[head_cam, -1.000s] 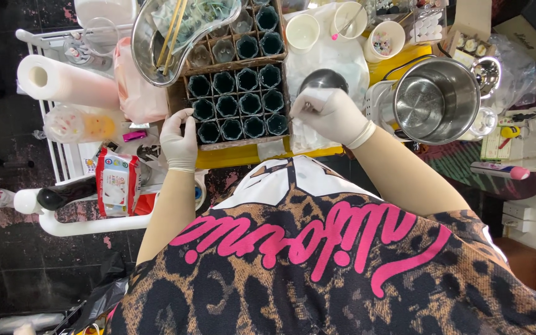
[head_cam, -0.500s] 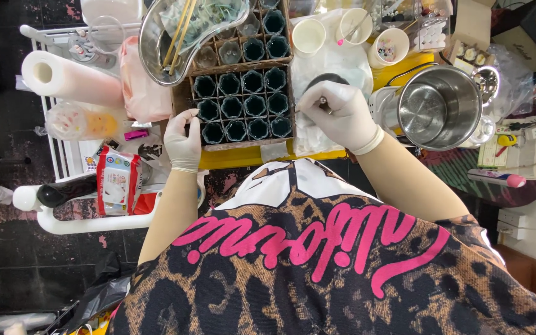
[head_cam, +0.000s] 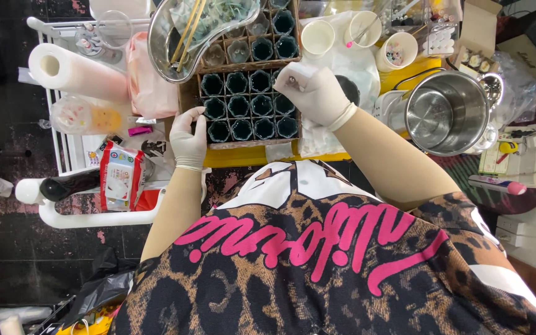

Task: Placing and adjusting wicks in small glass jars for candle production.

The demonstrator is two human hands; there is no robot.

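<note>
Two gloved hands work over a cardboard tray (head_cam: 188, 93) of small glass jars (head_cam: 249, 105), seen from above the person's head. Left hand (head_cam: 187, 138) rests at the tray's 9 o'clock edge, fingers curled loosely against the cardboard wall beside the nearest jar; it steadies rather than grips. Right hand (head_cam: 315, 94) hovers at the tray's 3 o'clock side, fingertips pinched closed on something small and pale; what it pinches cannot be told. Most jars in the 3 nearer rows look dark and filled with a teal substance, while a few at the far end, partly under the metal dish (head_cam: 175, 46), look paler; judged from this, the greater part of the tray seems done and the far jars remain. Chopsticks (head_cam: 187, 34) lie in the dish at 12 o'clock. At 3 o'clock stands a steel pot (head_cam: 448, 111); paper cups (head_cam: 317, 38) sit at 1 o'clock; a paper towel roll (head_cam: 75, 71) lies at 10 o'clock.
</note>
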